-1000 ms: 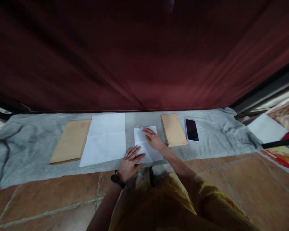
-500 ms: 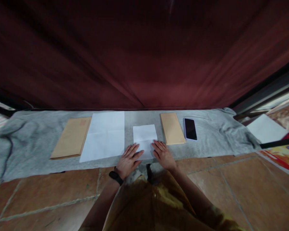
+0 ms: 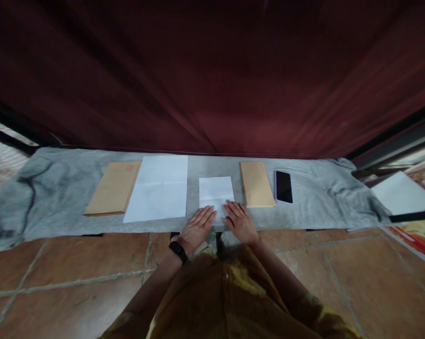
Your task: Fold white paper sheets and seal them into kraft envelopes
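A folded white paper (image 3: 216,192) lies on a grey cloth (image 3: 57,188) spread on the tiled floor. My left hand (image 3: 196,228), a black band on its wrist, lies flat with fingers stretched on the paper's near left corner. My right hand (image 3: 240,221) lies flat and open on its near right corner. Neither hand holds anything. A larger white sheet (image 3: 160,187) lies to the left, with a brown envelope (image 3: 114,187) beyond it. A second brown envelope (image 3: 256,183) lies just right of the folded paper.
A black phone (image 3: 283,186) lies on the cloth right of the second envelope. A dark red curtain (image 3: 212,70) hangs behind the cloth. White paper (image 3: 401,192) and colourful printed sheets (image 3: 415,233) lie at the far right. My yellow-clad knees fill the bottom.
My right hand slid from the paper's middle back to its near right corner and now lies beside the left hand. The view has tilted a little.
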Tool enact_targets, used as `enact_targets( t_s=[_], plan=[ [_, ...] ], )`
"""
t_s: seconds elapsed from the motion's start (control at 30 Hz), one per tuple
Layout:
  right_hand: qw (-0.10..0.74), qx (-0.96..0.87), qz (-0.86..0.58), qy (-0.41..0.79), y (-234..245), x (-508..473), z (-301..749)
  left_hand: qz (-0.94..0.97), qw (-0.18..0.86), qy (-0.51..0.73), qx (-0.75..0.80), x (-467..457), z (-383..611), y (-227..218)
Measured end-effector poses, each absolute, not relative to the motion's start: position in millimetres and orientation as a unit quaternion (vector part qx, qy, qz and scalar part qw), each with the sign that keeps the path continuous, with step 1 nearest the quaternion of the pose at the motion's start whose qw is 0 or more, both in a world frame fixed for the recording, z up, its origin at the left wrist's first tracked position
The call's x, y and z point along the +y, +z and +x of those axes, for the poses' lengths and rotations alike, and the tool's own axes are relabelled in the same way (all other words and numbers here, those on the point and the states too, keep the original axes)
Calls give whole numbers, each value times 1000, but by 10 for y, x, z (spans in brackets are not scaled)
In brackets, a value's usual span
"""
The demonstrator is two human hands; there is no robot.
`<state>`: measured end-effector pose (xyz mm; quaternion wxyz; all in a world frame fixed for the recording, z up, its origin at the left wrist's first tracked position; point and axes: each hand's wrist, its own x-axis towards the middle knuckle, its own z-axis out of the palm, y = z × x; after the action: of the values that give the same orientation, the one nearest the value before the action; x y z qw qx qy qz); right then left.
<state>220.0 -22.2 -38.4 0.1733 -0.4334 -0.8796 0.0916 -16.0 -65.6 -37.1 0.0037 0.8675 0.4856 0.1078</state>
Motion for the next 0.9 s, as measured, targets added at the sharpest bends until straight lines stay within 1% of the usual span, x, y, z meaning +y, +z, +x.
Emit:
enact_targets(
  t_s=[0.3, 0.63, 0.9],
  plan=[
    [166, -882, -433, 82, -367, -219, 2207, 846, -7, 130, 517, -786, -323, -470],
    [178, -885, -416, 106, -342, -212, 2279, 838, 73, 146, 521, -756, -540, -330],
    [180, -900, -365, 157, -309, -194, 2421, 819, 86, 203, 530, -594, -469, -331]
  ],
)
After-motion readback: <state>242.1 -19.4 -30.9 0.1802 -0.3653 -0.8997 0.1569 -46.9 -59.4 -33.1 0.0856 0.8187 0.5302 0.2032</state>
